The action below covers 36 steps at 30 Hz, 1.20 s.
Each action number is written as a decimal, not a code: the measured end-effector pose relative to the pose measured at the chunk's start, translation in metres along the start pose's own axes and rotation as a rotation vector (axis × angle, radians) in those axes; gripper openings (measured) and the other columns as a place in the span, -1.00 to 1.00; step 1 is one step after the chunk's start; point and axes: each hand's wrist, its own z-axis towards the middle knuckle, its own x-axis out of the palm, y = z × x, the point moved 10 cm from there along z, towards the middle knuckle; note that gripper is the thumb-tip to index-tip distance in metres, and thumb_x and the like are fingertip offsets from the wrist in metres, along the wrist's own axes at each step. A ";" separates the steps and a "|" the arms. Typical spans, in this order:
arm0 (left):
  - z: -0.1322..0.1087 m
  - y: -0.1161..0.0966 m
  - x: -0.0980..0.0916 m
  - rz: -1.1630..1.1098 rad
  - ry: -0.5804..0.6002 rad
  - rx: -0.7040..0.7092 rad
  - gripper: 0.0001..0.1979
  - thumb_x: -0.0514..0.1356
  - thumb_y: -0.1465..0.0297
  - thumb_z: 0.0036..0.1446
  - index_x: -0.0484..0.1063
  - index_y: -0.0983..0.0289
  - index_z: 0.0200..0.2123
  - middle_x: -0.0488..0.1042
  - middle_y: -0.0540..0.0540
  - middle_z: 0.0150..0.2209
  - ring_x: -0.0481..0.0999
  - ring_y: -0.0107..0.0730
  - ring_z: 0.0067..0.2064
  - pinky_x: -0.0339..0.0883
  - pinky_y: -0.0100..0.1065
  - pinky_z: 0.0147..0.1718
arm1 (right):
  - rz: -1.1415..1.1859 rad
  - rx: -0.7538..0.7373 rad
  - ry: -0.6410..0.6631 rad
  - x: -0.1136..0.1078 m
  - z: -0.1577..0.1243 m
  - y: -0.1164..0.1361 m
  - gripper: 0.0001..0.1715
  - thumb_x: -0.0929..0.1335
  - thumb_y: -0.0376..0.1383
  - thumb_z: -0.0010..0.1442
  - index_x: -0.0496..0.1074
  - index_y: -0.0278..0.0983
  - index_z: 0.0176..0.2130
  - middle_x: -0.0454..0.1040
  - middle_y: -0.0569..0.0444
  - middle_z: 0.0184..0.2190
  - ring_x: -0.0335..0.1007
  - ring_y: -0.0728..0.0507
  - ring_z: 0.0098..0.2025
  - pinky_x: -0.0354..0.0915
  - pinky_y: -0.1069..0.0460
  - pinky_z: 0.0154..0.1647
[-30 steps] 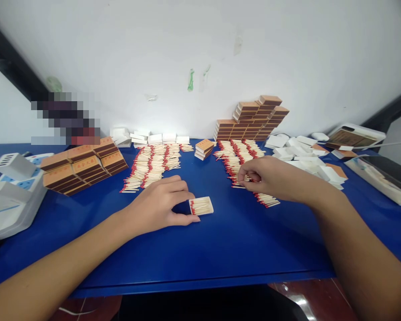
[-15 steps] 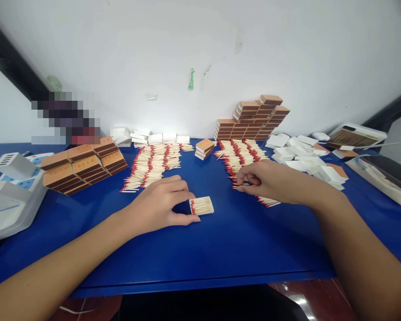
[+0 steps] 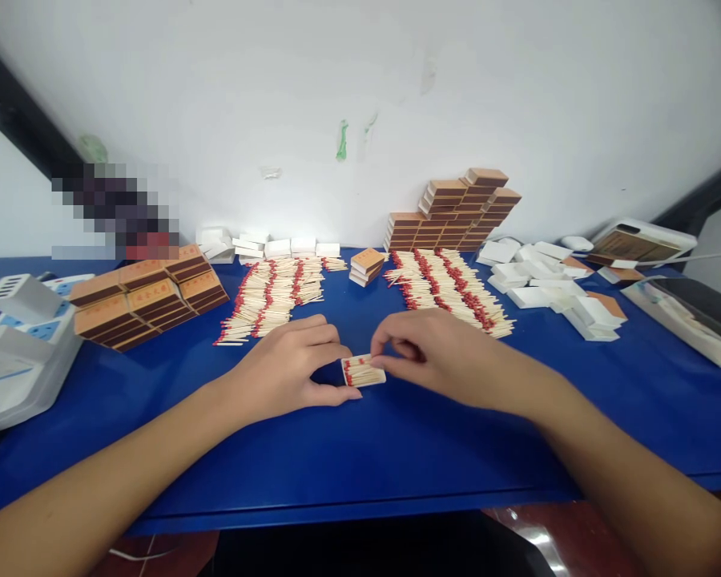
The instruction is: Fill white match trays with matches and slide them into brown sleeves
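Between thumb and index finger, my left hand (image 3: 294,362) holds a small white matchbox tray (image 3: 374,383) flat on the blue table. Red-headed matches (image 3: 359,374) lie in it side by side, heads to the left. My right hand (image 3: 441,349) is closed in a pinch over the tray's right end. A match shows at its fingertips, its red head pointing left; whether it is more than one I cannot tell. Beyond the right hand lie rows of loose matches (image 3: 450,284), and another spread of matches (image 3: 279,292) lies beyond the left hand.
Stacks of filled-looking matchboxes stand at the left (image 3: 150,296) and against the wall (image 3: 450,216). A short stack of matchboxes (image 3: 366,266) sits between the match rows. White trays (image 3: 537,276) are heaped at right. A power strip (image 3: 48,344) occupies the left side, a phone (image 3: 706,312) the right.
My right hand has moved left and toward me, from the right-hand match rows to the tray, with a match in its fingertips. My left hand and the tray have stayed put.
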 end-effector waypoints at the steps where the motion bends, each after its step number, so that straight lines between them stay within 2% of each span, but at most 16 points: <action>1: 0.000 -0.001 0.000 0.002 -0.001 0.005 -0.64 0.33 0.08 0.33 0.64 0.27 -0.10 0.57 0.12 -0.30 0.48 -0.28 -0.26 0.35 -0.27 -0.29 | -0.005 -0.023 0.006 0.007 0.002 0.008 -0.76 0.37 -0.15 0.43 0.57 -0.21 -0.20 0.46 0.13 -0.44 0.32 -0.06 -0.40 0.10 0.03 -0.35; 3: 0.001 -0.002 0.000 0.000 -0.001 0.012 -0.64 0.33 0.08 0.33 0.64 0.28 -0.12 0.57 0.13 -0.29 0.48 -0.27 -0.26 0.36 -0.27 -0.28 | -0.004 -0.051 0.030 0.016 0.004 0.017 -0.75 0.37 -0.15 0.44 0.56 -0.23 -0.22 0.51 0.11 -0.39 0.37 -0.08 -0.35 0.12 0.02 -0.32; 5: 0.001 -0.001 -0.001 -0.010 -0.006 0.011 -0.65 0.34 0.09 0.32 0.63 0.29 -0.12 0.57 0.13 -0.29 0.48 -0.27 -0.25 0.36 -0.27 -0.27 | -0.009 -0.040 0.021 0.013 0.003 0.012 -0.75 0.38 -0.13 0.43 0.58 -0.22 -0.19 0.53 0.10 -0.39 0.38 -0.08 -0.34 0.13 0.02 -0.31; 7: 0.000 0.000 -0.001 -0.017 -0.005 0.004 -0.65 0.36 0.11 0.31 0.63 0.30 -0.10 0.57 0.12 -0.29 0.48 -0.27 -0.25 0.36 -0.27 -0.27 | -0.041 0.012 -0.057 -0.007 -0.001 -0.004 -0.74 0.37 -0.11 0.43 0.60 -0.19 -0.17 0.51 0.11 -0.42 0.37 -0.08 -0.39 0.13 0.02 -0.33; 10: -0.001 0.002 -0.001 -0.022 -0.004 -0.003 -0.65 0.38 0.12 0.29 0.64 0.31 -0.09 0.57 0.12 -0.29 0.49 -0.27 -0.25 0.38 -0.26 -0.26 | -0.152 0.114 -0.181 -0.043 -0.012 -0.042 -0.71 0.37 -0.10 0.39 0.61 -0.20 -0.24 0.46 0.12 -0.51 0.32 -0.08 -0.46 0.10 0.00 -0.39; 13: -0.002 0.004 -0.001 -0.019 0.001 -0.012 -0.65 0.37 0.12 0.30 0.64 0.29 -0.09 0.57 0.12 -0.29 0.50 -0.28 -0.26 0.38 -0.27 -0.27 | -0.215 0.186 -0.076 -0.049 -0.020 -0.076 -0.74 0.38 -0.16 0.34 0.62 -0.18 -0.31 0.52 0.11 -0.51 0.36 -0.09 -0.47 0.12 0.00 -0.42; 16: -0.002 0.005 0.000 -0.014 0.009 -0.025 -0.66 0.36 0.11 0.31 0.64 0.28 -0.09 0.58 0.12 -0.29 0.50 -0.28 -0.25 0.38 -0.27 -0.27 | -0.165 0.205 0.045 -0.040 -0.021 -0.090 -0.79 0.38 -0.23 0.28 0.65 -0.17 -0.29 0.65 0.09 -0.37 0.48 -0.10 -0.40 0.24 0.02 -0.39; 20: -0.002 0.005 0.000 -0.018 0.007 -0.022 -0.66 0.36 0.11 0.30 0.64 0.29 -0.10 0.58 0.12 -0.29 0.50 -0.27 -0.25 0.37 -0.27 -0.27 | -0.166 0.207 0.084 -0.032 -0.016 -0.088 -0.80 0.38 -0.26 0.26 0.66 -0.19 -0.27 0.70 0.05 -0.31 0.54 -0.12 -0.36 0.32 0.01 -0.35; 26: -0.001 0.004 -0.002 -0.030 -0.006 -0.007 -0.66 0.39 0.14 0.28 0.64 0.32 -0.09 0.57 0.11 -0.30 0.48 -0.28 -0.26 0.35 -0.27 -0.28 | -0.178 0.216 0.100 -0.023 -0.014 -0.091 -0.82 0.37 -0.25 0.30 0.60 -0.20 -0.27 0.65 0.07 -0.34 0.49 -0.11 -0.35 0.25 0.01 -0.36; 29: -0.001 0.003 -0.002 -0.027 -0.009 -0.003 -0.65 0.38 0.14 0.29 0.64 0.32 -0.08 0.57 0.11 -0.29 0.48 -0.27 -0.26 0.35 -0.26 -0.27 | -0.137 0.193 0.104 -0.021 -0.015 -0.084 -0.80 0.37 -0.19 0.32 0.57 -0.19 -0.28 0.58 0.10 -0.38 0.42 -0.09 -0.40 0.20 0.01 -0.39; 33: -0.001 0.002 -0.001 -0.020 -0.004 -0.008 -0.65 0.38 0.13 0.28 0.64 0.32 -0.09 0.57 0.11 -0.28 0.47 -0.27 -0.25 0.35 -0.25 -0.27 | -0.037 0.130 0.046 -0.022 -0.011 -0.053 -0.72 0.39 -0.07 0.34 0.58 -0.18 -0.28 0.40 0.17 -0.50 0.25 -0.05 -0.48 0.09 0.01 -0.45; 36: 0.000 0.001 0.000 -0.018 0.000 -0.006 -0.65 0.39 0.13 0.28 0.65 0.31 -0.10 0.57 0.10 -0.29 0.47 -0.27 -0.25 0.35 -0.25 -0.27 | -0.001 0.033 0.025 -0.011 -0.005 -0.019 -0.80 0.39 -0.17 0.33 0.58 -0.20 -0.26 0.40 0.17 -0.48 0.25 -0.04 -0.45 0.08 0.02 -0.40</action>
